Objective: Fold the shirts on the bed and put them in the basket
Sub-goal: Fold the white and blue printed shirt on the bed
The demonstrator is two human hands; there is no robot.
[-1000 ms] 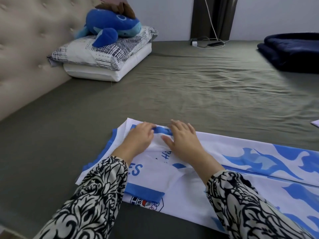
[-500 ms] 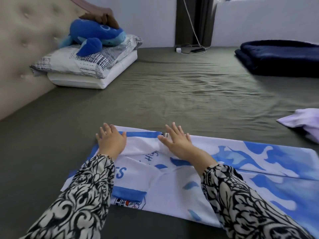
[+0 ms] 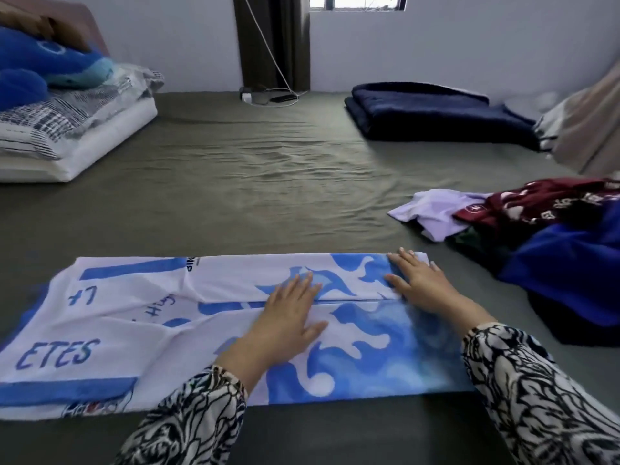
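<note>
The white-and-blue printed shirt lay spread across the near edge of the bed, already narrowed into a long band with its two side panels meeting along a seam-like line down the middle. The left hand rested flat over that line, fingers straight and held together, likely to keep the folded panels from springing apart. The right hand lay flat on the hem end, fingers extended toward the far corner, and neither hand pinched any cloth. Judged from this, the lengthwise folds were done and the hands were placed to smooth the band before it was doubled over. More unfolded shirts, lilac, maroon and blue, sat in a heap just beside the right hand, so most of the task remained. No basket was in view.
</note>
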